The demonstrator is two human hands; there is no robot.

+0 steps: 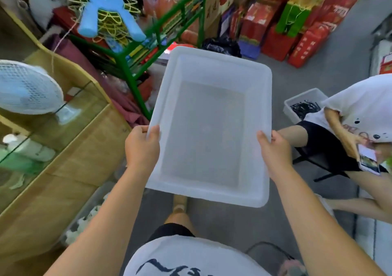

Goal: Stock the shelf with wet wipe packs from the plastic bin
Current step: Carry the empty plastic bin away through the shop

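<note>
Shirt (191, 252) lettering unreadable; left grip (142, 147), right grip (274, 149) each clasp plastic bin (259, 106) rim.

- Grey floor (297, 80) runs from near centre to the far right.
- Wood-and-glass counter (84, 159) along the left, with a white fan (27, 87) standing on it.
- Green metal rack (133, 84) at far left-centre.
- Red gift boxes (275, 44) stacked along the far right.

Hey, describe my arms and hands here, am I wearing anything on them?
Nothing: the left hand and right hand are bare, with no gloves, watch, bands or sleeves in view. Below them is a white T-shirt with dark brush-stroke markings.
</note>
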